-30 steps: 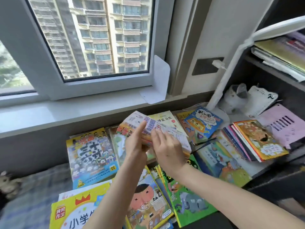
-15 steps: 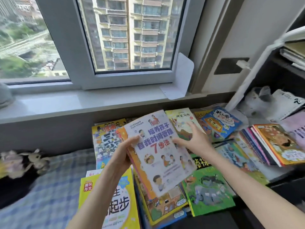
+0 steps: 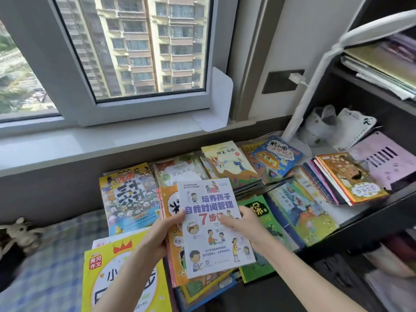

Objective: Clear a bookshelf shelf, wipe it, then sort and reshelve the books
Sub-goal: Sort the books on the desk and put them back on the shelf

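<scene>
1. A yellow workbook (image 3: 122,278) and a comic book (image 3: 128,197) are lying flat at left, among covers spread below the windowsill (image 3: 90,143).
2. The left hand (image 3: 157,235) is gripping the left edge of a white paperback (image 3: 213,235), thumb on its cover, raised above the spread.
3. The right hand (image 3: 244,226) is pinching that book's right edge.
4. A slanting stack (image 3: 346,179) is resting on the shelf board (image 3: 364,218) at right. Sorting appears to be under way and reshelving barely begun; whether the wiping is done cannot be told.

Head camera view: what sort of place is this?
Probably a child's bedroom in a high-rise flat: illustrated books spread by checked bedding, a soft toy, a dark bookshelf, and apartment towers through the window.
</scene>
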A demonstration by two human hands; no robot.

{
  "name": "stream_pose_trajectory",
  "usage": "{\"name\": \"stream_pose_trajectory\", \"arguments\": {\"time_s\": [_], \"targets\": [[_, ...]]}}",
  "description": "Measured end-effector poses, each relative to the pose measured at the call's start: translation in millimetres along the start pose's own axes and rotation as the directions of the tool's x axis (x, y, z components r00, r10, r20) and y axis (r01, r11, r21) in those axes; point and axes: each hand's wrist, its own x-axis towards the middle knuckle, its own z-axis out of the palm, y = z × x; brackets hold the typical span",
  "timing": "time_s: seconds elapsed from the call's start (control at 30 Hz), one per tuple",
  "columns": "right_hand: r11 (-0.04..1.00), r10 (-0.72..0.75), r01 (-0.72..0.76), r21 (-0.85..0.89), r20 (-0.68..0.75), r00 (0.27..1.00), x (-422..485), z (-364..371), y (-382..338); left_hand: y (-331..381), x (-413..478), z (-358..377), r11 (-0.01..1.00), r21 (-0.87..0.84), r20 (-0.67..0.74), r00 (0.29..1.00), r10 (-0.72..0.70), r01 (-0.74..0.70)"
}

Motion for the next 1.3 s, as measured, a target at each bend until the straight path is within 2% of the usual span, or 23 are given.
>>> {"name": "stream_pose_trajectory", "arguments": {"time_s": [0.17,0.47,0.63,0.87,1.0,1.07,1.13,1.2,1.3], "targets": [[0.992,0.091,-0.091,0.086,-0.001,0.996,1.1,2.7,17.7,-3.6,2.5,2.7,0.994,0.103,-0.039,0.999,0.025,-0.021],[0.980,0.175,-0.168,0.110,-0.061,0.983,6.0,-11.0,22.4,-2.6,14.1,-11.9,0.998,-0.054,-0.164,0.986,0.019,-0.028],[0.965,0.208,-0.176,0.195,-0.157,0.965,5.1,-42.7,23.3,13.9,17.4,-33.4,0.977,-0.178,-0.210,0.974,0.081,-0.119],[0.993,0.115,-0.115,0.022,-0.382,0.917,0.5,-80.3,36.2,50.0,15.2,-45.5,0.943,-0.190,-0.293,0.932,0.211,-0.273],[0.981,-0.098,0.001,-0.195,-0.487,0.868,-5.6,-96.1,22.6,64.3,14.6,-56.3,0.906,-0.250,-0.388,0.892,0.231,-0.343],[0.920,-0.254,0.050,-0.388,-0.496,0.830,-9.5,-104.4,11.3,68.6,13.0,-63.3,0.901,-0.263,-0.403,0.888,0.223,-0.345],[0.843,-0.351,0.054,-0.534,-0.472,0.809,-9.3,-112.8,1.6,71.1,11.5,-69.5,0.902,-0.267,-0.408,0.887,0.214,-0.340],[0.797,-0.374,0.032,-0.603,-0.451,0.810,-6.1,-121.8,-5.1,72.3,10.0,-77.4,0.901,-0.267,-0.427,0.880,0.207,-0.342],[0.797,-0.342,0.038,-0.603,-0.398,0.851,-1.6,-131.0,-10.1,70.6,8.6,-88.1,0.898,-0.291,-0.451,0.875,0.176,-0.331]]}}
